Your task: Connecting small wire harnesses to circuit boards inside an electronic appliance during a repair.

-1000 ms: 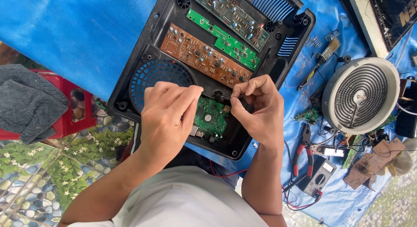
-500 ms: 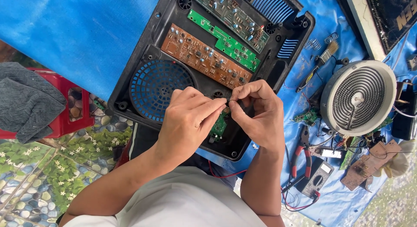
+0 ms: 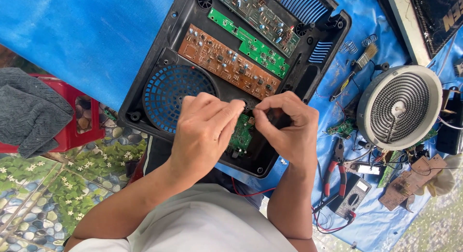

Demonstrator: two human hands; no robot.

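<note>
Two hands meet at six o'clock in the black appliance casing (image 3: 144, 95): left hand (image 3: 205, 129) and right hand (image 3: 284, 126) both pinch the small green circuit board (image 3: 241, 136). Light, stiff, probably fragile; edges look the safest hold.

We get single view only: head-worn camera, looking almost straight down from above wearer's chest. Close range, forearms fill lower centre. Top of frame faces away from wearer, across opened black appliance housing (image 3: 144, 95) on blue tarp (image 3: 72, 35). Patterned floor (image 3: 34, 194) at lower left. No second view to overlap.
</note>
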